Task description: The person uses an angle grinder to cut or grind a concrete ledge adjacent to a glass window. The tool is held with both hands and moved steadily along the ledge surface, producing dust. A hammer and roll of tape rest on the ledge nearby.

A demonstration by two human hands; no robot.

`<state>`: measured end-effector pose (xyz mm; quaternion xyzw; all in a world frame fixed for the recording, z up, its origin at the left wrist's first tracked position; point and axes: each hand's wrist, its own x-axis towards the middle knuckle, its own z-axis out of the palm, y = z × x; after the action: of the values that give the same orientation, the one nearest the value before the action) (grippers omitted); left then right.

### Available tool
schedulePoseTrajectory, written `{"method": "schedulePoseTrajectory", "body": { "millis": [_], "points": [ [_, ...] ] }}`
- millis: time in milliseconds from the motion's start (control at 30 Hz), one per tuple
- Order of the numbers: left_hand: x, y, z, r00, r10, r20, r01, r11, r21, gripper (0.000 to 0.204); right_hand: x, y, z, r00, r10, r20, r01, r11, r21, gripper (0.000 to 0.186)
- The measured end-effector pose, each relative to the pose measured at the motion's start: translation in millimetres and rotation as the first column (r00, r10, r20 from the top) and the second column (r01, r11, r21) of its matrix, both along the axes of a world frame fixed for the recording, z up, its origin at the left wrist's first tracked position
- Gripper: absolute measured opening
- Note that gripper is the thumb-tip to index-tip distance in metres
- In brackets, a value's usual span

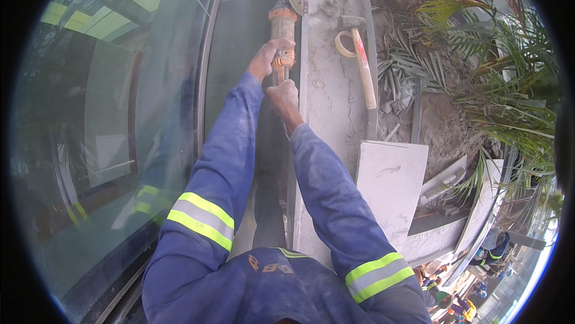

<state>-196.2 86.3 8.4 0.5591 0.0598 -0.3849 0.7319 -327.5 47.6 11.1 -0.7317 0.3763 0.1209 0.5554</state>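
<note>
Both my arms reach far forward with an orange angle grinder (283,26), dusty all over. My left hand (263,58) is wrapped round the middle of its body. Closer to me, my right hand (283,97) grips the rear handle. The grinder's round disc (295,0) stands on edge at the far end, against or just beside the left edge of the grey ledge (326,93); I cannot tell if it touches. On the ledge, right of the grinder, lie a hammer (363,66) with a pale wooden handle and a roll of tape (344,43).
A large glass pane (120,114) with a dark frame runs along my left. A pale flat slab (392,186) rests at the ledge's right. Beyond the ledge are soil and rubble (446,117) and palm fronds (509,84). Several people (455,303) are at the lower right.
</note>
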Motion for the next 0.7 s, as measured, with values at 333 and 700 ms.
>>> {"method": "schedulePoseTrajectory", "body": {
  "millis": [333, 700],
  "points": [
    [-4, 5, -3, 1.000, -0.014, 0.006, 0.014, 1.000, 0.005, 0.046, -8, 4, -3, 1.000, 0.010, 0.020, -0.010, 1.000, -0.026, 0.032],
    [4, -1, -7, 0.999, -0.018, -0.028, 0.017, 1.000, -0.011, 0.045, -3, 2, 3, 0.999, -0.013, 0.041, 0.014, 1.000, -0.020, 0.030]
  ]
}}
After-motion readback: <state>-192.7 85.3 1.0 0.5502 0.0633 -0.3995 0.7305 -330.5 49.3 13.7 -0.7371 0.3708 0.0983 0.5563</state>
